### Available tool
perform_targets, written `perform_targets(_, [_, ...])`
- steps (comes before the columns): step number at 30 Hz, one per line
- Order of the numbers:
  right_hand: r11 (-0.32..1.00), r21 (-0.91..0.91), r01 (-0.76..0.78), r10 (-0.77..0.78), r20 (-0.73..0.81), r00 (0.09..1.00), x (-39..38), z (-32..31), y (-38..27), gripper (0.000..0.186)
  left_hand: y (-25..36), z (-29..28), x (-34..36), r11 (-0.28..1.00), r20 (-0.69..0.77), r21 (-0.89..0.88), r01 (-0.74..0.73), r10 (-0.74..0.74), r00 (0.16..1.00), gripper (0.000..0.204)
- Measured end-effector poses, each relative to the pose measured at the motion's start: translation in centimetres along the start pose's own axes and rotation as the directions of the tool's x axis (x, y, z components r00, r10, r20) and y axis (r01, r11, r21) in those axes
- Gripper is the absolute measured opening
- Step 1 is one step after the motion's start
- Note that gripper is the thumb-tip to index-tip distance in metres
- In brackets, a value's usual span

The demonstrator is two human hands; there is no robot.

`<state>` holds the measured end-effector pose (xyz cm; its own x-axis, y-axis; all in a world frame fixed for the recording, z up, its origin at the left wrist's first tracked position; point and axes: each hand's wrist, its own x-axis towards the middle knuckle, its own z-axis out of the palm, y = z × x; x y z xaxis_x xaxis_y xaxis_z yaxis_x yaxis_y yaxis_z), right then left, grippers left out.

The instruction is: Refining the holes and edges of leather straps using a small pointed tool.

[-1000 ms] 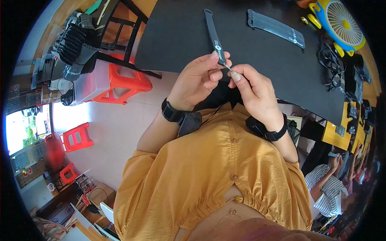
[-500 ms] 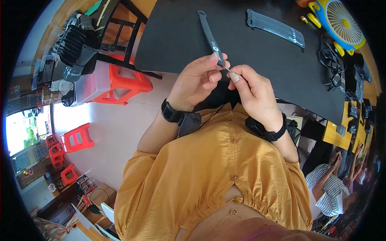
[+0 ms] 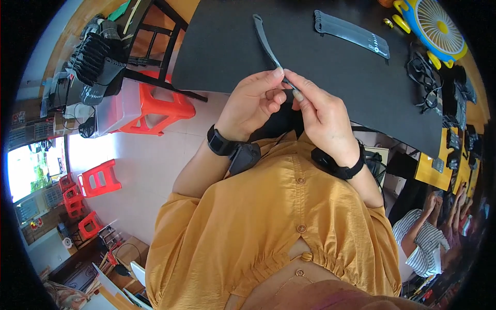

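A thin dark strap [image 3: 262, 39] with a small eyelet at its far end rises from between my hands over the black table. My left hand [image 3: 258, 101] pinches it between thumb and forefinger, the other fingers loosely curled. With its thumb and fingers, my right hand [image 3: 323, 106] grips the strap's near end, close beside the left fingertips. The strap is turned nearly edge-on, and its near tip is mostly covered by my fingers. A neat stack of similar dark straps [image 3: 351, 33] lies further back on the table, to the right.
The black table [image 3: 222, 51] carries a yellow-and-blue fan [image 3: 439, 28] and tangled black straps or cords [image 3: 423, 77] at its right. A pile of black straps [image 3: 90, 59] sits at far left, above a red stool [image 3: 155, 111]. People in the right background include one in a striped shirt [image 3: 421, 243].
My right hand has shifted up and left along the strap, closer to my left fingertips. The strap has turned from showing its printed face to nearly edge-on.
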<state>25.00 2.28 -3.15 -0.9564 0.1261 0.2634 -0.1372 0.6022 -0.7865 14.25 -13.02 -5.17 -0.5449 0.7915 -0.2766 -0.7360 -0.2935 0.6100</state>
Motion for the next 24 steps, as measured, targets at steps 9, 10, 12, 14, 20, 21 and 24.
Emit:
perform_targets(9, [0.975,0.200,-0.101,0.102,0.004,0.995,0.2,-0.5,0.6,0.039,0.0,1.9,-1.2,0.872,-0.245,0.487,-0.056,0.197,0.949,0.031])
perform_targets(10, [0.990,0.139,-0.002,0.009,-0.050,0.999,0.4,-0.5,0.6,0.038,-0.5,1.7,-1.4,0.746,-0.174,0.643,-0.174,0.363,0.916,0.029])
perform_targets(12, [0.993,0.074,0.096,-0.089,-0.097,0.991,0.4,-0.3,0.4,0.037,-1.1,1.4,-1.4,0.576,-0.073,0.771,-0.274,0.507,0.859,0.026])
perform_targets(14, [0.984,0.094,0.150,-0.141,-0.097,0.985,0.6,-0.1,0.2,0.035,-1.3,1.3,-1.1,0.200,0.131,0.929,-0.312,0.609,0.782,0.022])
perform_targets(20, [0.963,0.222,0.155,-0.147,-0.051,0.988,0.0,-0.4,0.3,0.034,-1.2,0.3,-0.7,-0.113,0.441,0.873,-0.475,0.602,0.666,0.019])
perform_targets(21, [0.963,0.221,0.154,-0.146,-0.052,0.988,-0.1,-0.4,0.2,0.034,-1.3,0.3,-0.7,-0.112,0.441,0.872,-0.476,0.601,0.666,0.019])
perform_targets(24, [0.962,0.253,0.103,-0.096,-0.043,0.994,-0.1,-0.5,0.1,0.034,-1.5,0.3,-0.6,-0.008,0.396,0.874,-0.485,0.591,0.703,0.017])
